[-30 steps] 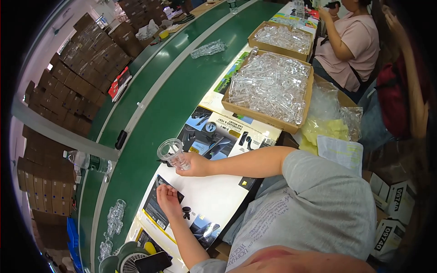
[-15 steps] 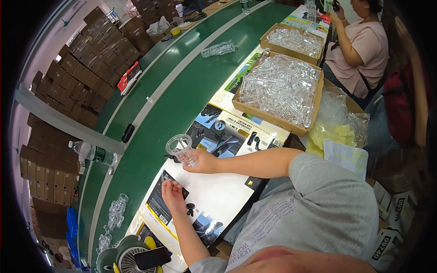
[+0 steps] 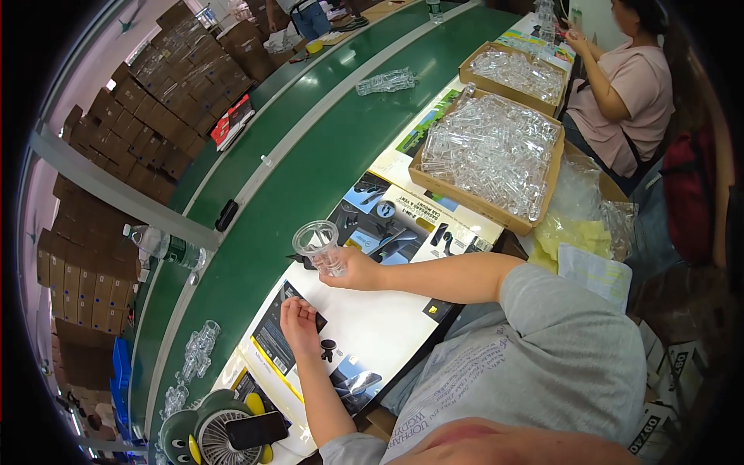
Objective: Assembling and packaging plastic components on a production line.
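Observation:
My right hand (image 3: 355, 271) is closed around the lower part of a clear plastic cup-shaped piece (image 3: 316, 237). Its wide round rim faces up, above the work surface by the green belt. My left hand (image 3: 301, 329) is held lower and nearer, over a dark printed panel of the cardboard (image 3: 391, 318) covering the table. The left fingers are loosely bent and slightly apart, with nothing visible in them. A small dark object (image 3: 301, 260) lies just beyond the right hand, partly hidden by the clear piece.
Cardboard trays (image 3: 529, 225) of clear plastic pieces stand to the right. More clear pieces (image 3: 387, 82) lie on the green conveyor belt (image 3: 267, 213). A water bottle (image 3: 164, 246) is at left. A fan (image 3: 205, 442) with a phone (image 3: 256, 430) sits near. A co-worker (image 3: 620, 85) sits far right.
The view has shifted slightly, so most things sit a little farther right. My right hand keeps hold of the clear piece. The co-worker's hands have lowered, and another person appears at the back.

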`<move>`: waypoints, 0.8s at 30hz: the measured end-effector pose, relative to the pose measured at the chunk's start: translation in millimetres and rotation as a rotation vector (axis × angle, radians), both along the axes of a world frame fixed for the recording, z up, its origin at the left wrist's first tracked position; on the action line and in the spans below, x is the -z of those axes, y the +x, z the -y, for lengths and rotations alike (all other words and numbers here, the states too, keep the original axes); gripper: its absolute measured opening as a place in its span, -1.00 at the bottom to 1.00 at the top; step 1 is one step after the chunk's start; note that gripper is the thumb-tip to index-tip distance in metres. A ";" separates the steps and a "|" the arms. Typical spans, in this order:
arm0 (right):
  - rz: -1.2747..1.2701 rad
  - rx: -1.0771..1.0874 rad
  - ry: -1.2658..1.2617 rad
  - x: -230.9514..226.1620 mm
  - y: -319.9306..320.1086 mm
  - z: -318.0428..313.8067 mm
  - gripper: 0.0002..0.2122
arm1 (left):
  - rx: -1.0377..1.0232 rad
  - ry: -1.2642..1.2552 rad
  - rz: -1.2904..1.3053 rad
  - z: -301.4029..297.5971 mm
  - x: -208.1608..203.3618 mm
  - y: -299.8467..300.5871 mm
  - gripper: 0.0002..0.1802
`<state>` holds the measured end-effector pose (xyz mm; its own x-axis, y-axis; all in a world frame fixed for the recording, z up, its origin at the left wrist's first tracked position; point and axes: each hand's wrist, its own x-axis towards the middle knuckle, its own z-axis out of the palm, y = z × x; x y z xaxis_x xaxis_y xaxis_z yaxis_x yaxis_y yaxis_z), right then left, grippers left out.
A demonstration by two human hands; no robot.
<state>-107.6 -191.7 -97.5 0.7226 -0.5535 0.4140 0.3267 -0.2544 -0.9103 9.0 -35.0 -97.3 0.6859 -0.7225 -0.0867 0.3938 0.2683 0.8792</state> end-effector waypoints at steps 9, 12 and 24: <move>-0.101 -0.068 0.030 -4.3 -4.7 3.0 -0.72 | 0.016 -0.017 -0.002 -0.6 2.9 2.4 -0.89; -0.106 -0.067 0.024 -5.8 -5.6 2.6 -0.71 | 0.001 -0.012 -0.008 -1.0 1.0 0.8 -0.89; -0.107 -0.051 0.001 -2.5 -2.4 2.6 -0.70 | -0.001 -0.016 -0.021 -1.5 3.9 3.5 -0.90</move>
<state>-110.1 -194.3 -95.0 0.7898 -0.5151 0.3330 0.2405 -0.2394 -0.9407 12.4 -33.4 -101.2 0.6848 -0.7232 -0.0893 0.4115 0.2826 0.8665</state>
